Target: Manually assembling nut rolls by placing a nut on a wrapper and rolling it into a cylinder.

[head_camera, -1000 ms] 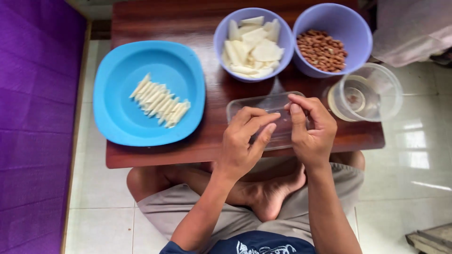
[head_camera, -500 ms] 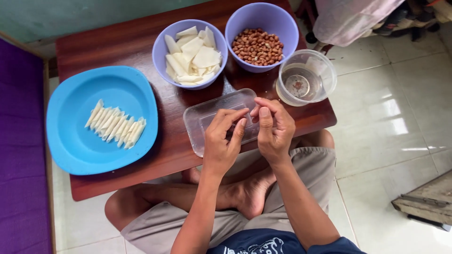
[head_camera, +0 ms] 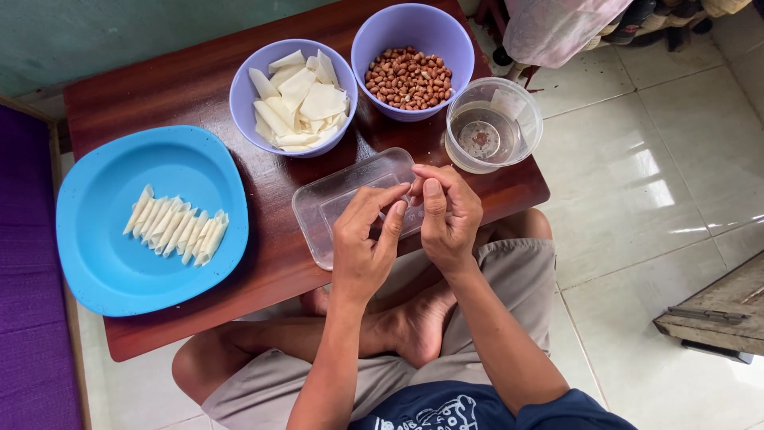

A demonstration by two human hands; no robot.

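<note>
My left hand (head_camera: pixel 364 243) and right hand (head_camera: pixel 447 211) met fingertip to fingertip over the clear plastic tray (head_camera: pixel 350 207) on the wooden table (head_camera: pixel 191 87), fingers pinched narrow (whatever they held was too small to tell). Beyond sat bowls of white wrappers (head_camera: pixel 298 99) and peanuts (head_camera: pixel 408 77); rolled pieces (head_camera: pixel 177 226) lay on the blue plate (head_camera: pixel 103 271).

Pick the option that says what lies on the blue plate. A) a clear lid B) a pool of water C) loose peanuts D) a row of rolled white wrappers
D: the blue plate bears a row of rolled white wrappers side by side, while the peanuts sit in a purple bowl.
</note>
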